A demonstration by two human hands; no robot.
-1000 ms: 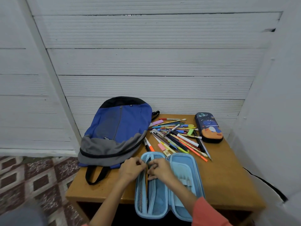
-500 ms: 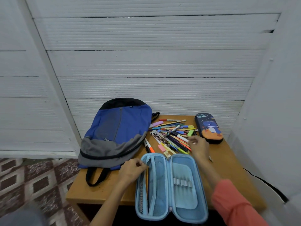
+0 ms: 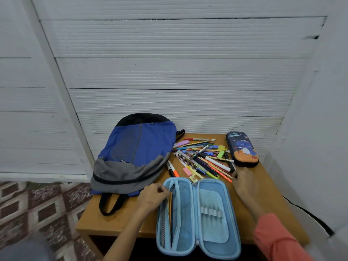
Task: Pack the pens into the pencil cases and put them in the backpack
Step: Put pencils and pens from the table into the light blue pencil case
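A light blue pencil case (image 3: 212, 221) lies open at the table's near edge, with a few pencils in its left pocket (image 3: 170, 210). My left hand (image 3: 152, 196) pinches the edge of that pocket's flap near its top. A pile of coloured pens and markers (image 3: 203, 160) lies behind the case. My right hand (image 3: 243, 182) rests at the pile's near right corner, fingers curled against the pen ends; whether it grips one is unclear. A dark blue dinosaur pencil case (image 3: 242, 148) lies shut at the back right. The blue and grey backpack (image 3: 135, 153) lies flat on the left.
The small wooden table (image 3: 120, 219) stands against a white ribbed wall (image 3: 169, 72). Another white wall (image 3: 310, 129) closes in on the right. Small erasers (image 3: 187, 171) lie among the pens. Patterned floor tiles (image 3: 37, 204) show to the left.
My right hand left the case's pocket, reached into the pen pile, and now sits a little nearer and further right at its edge. My left hand stays on the pocket flap.
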